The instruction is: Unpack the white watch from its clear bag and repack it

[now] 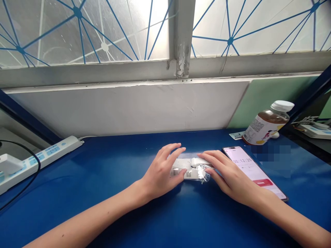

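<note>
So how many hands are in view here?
2: the left hand at the left end of the clear-wrapped packet, and the right hand at its right end, beside the phone. Neither is hidden.

The left hand (160, 170) is covering one end of the clear packet (191, 175) toward 5 o'clock, its print blurring past reading. The right hand (230, 179) is hiding part of the white piece (198, 162) and, toward 4, the phone's (248, 168) near side. The picture's edge is cutting off the power strip (54, 151) between 8 and 9 and the left forearm (106, 213) at 8.
</note>
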The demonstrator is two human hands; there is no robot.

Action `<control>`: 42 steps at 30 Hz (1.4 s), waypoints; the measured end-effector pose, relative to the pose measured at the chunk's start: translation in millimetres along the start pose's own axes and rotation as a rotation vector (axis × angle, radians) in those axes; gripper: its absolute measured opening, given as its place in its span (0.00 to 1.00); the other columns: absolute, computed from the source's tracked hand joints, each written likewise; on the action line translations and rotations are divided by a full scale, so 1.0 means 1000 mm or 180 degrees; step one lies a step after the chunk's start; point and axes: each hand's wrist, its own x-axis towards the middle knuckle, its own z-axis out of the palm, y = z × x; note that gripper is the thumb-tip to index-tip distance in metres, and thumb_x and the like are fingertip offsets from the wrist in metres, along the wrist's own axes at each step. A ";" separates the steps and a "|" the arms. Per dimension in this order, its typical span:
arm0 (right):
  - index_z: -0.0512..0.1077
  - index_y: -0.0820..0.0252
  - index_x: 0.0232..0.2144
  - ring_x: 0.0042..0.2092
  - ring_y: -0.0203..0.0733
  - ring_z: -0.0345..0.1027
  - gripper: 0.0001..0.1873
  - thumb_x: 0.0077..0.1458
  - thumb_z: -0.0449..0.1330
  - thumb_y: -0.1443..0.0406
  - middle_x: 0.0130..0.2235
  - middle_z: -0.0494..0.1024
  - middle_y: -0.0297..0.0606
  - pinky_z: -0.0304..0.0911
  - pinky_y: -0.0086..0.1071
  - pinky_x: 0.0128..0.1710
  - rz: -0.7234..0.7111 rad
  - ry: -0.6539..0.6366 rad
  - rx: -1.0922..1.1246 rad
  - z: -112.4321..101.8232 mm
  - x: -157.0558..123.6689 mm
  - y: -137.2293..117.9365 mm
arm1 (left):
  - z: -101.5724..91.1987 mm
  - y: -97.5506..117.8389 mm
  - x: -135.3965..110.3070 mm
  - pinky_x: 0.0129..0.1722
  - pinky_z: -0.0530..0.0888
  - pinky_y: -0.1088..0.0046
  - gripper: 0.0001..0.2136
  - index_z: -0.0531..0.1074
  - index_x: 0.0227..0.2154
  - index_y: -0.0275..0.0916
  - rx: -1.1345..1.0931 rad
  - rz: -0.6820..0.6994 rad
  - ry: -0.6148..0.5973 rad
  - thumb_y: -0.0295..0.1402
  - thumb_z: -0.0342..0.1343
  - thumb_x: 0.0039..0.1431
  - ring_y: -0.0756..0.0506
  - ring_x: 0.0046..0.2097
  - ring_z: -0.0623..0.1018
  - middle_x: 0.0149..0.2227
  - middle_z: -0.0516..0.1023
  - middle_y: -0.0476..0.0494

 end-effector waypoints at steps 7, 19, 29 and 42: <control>0.65 0.53 0.58 0.51 0.48 0.72 0.20 0.65 0.55 0.65 0.51 0.75 0.44 0.71 0.40 0.48 0.0002 0.0430 0.0598 0.001 -0.002 -0.010 | -0.004 0.016 0.004 0.58 0.71 0.56 0.17 0.69 0.51 0.38 -0.0100 0.0429 0.0000 0.30 0.58 0.59 0.38 0.56 0.74 0.50 0.78 0.40; 0.78 0.55 0.35 0.32 0.40 0.73 0.11 0.53 0.69 0.56 0.32 0.80 0.36 0.70 0.34 0.32 0.0962 0.0881 0.2546 -0.020 0.056 -0.041 | -0.020 0.030 0.013 0.46 0.73 0.68 0.15 0.73 0.41 0.36 -0.1845 -0.0618 -0.0664 0.32 0.41 0.73 0.45 0.43 0.78 0.42 0.79 0.41; 0.78 0.59 0.30 0.31 0.35 0.68 0.19 0.58 0.62 0.50 0.29 0.76 0.35 0.66 0.28 0.31 0.1838 0.0289 0.4213 0.010 0.092 -0.042 | -0.017 0.041 0.018 0.46 0.75 0.63 0.22 0.76 0.41 0.32 -0.3913 -0.1873 -0.1016 0.49 0.52 0.67 0.41 0.40 0.81 0.36 0.81 0.36; 0.78 0.62 0.40 0.36 0.37 0.74 0.12 0.62 0.60 0.60 0.35 0.81 0.39 0.71 0.30 0.39 0.2160 -0.0245 0.5603 0.021 0.092 -0.033 | -0.013 0.034 0.018 0.46 0.76 0.62 0.20 0.76 0.40 0.32 -0.4467 -0.2426 -0.1126 0.48 0.59 0.62 0.41 0.39 0.82 0.35 0.81 0.36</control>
